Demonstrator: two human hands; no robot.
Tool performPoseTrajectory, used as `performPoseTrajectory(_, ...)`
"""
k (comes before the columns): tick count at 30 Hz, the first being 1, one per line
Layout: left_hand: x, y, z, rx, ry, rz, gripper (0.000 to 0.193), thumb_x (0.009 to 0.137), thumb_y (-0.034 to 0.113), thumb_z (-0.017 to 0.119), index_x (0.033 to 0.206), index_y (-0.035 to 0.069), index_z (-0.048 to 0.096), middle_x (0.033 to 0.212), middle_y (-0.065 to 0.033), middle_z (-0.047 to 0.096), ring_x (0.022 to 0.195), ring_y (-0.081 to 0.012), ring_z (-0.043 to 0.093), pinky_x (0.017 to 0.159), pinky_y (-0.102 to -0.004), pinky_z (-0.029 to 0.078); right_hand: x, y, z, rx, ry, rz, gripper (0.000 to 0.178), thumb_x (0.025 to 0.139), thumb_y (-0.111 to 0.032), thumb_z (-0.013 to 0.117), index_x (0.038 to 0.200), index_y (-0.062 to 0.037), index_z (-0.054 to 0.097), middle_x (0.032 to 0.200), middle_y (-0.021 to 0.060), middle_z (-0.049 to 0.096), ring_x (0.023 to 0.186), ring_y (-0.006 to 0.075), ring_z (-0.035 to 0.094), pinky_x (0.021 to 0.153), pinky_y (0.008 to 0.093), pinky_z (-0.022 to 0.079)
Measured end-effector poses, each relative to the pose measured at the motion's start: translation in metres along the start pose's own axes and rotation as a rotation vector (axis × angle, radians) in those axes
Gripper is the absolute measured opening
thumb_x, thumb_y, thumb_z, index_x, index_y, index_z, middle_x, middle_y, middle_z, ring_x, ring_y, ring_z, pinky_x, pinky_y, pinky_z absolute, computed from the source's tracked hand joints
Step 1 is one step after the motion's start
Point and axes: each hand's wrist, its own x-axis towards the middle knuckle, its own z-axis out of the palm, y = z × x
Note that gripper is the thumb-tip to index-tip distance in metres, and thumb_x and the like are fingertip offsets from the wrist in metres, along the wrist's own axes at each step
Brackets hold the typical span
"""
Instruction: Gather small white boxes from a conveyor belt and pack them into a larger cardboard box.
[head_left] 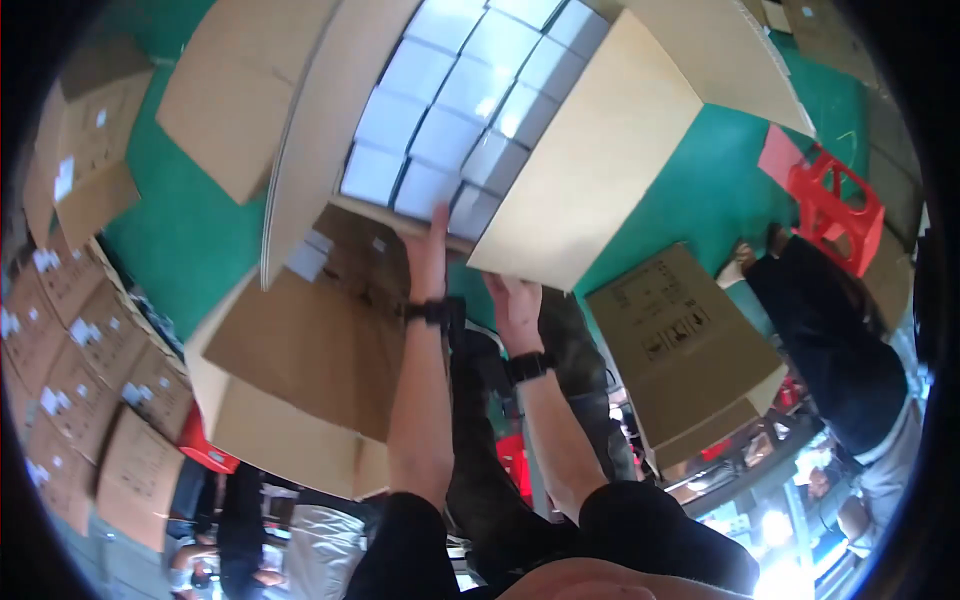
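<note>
A big open cardboard box [360, 95] stands in front of me, packed with rows of small white boxes [440, 137]. My left hand [427, 255] grips its near wall, with a finger or thumb lying over the rim against the white boxes. The rest of that hand's fingers are partly hidden by the wall. Close to the lower corner of the box's right flap [600, 160], my right hand [516, 308] has its fingers curled at the cardboard edge, their tips partly hidden. Dark bands sit on both wrists.
Another open carton [300, 350] lies at near left, and a printed carton [680, 345] at near right. Stacked brown cartons [90, 335] line the left. On the green floor [690, 180] a red stool [840, 205] lies beside a person in dark clothes [830, 340]. More people show at the lower edge.
</note>
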Motion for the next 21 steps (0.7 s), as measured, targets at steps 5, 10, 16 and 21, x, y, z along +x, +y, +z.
performPoseTrajectory(5,-0.023,0.083,0.028,0.185,-0.3,-0.36,0.073,0.093,0.052,0.062,0.145,0.005,0.041,0.141,-0.012,0.048,0.119,-0.0223,0.054,0.085,-0.0383,0.054,-0.006,-0.034,-0.007,-0.128,0.168,-0.128,0.039,0.085,-0.003,0.067,0.122,-0.0002,0.056,0.116,0.0094,0.062,0.105,0.0189,0.06,0.087,0.0326,0.051)
performPoseTrajectory(10,-0.035,0.073,0.056,0.165,-0.321,-0.427,0.071,0.093,0.054,0.06,0.141,0.005,0.046,0.132,-0.0121,0.054,0.116,-0.022,0.057,0.086,-0.0377,0.054,0.012,-0.069,-0.021,-0.225,0.191,-0.173,0.04,0.084,0.0,0.067,0.122,0.0026,0.055,0.115,0.0107,0.063,0.104,0.0193,0.061,0.087,0.0319,0.051)
performPoseTrajectory(16,0.039,0.107,0.121,0.021,-0.32,-0.321,0.067,0.093,0.05,0.062,0.134,-0.002,0.052,0.126,-0.0124,0.057,0.107,-0.021,0.061,0.089,-0.0371,0.056,0.1,-0.148,0.03,-0.281,0.094,-0.246,0.036,0.084,-0.001,0.066,0.118,0.0056,0.056,0.111,0.0121,0.065,0.097,0.0212,0.064,0.082,0.0323,0.054)
performPoseTrajectory(21,0.138,0.186,0.199,0.173,-0.306,-0.151,0.07,0.084,0.066,0.063,0.111,0.001,0.066,0.097,-0.007,0.064,0.09,-0.0159,0.06,0.071,-0.0328,0.054,0.19,-0.233,0.1,-0.277,-0.174,-0.323,0.043,0.088,-0.015,0.063,0.127,0.0016,0.055,0.116,0.0119,0.064,0.107,0.0252,0.064,0.091,0.0378,0.054)
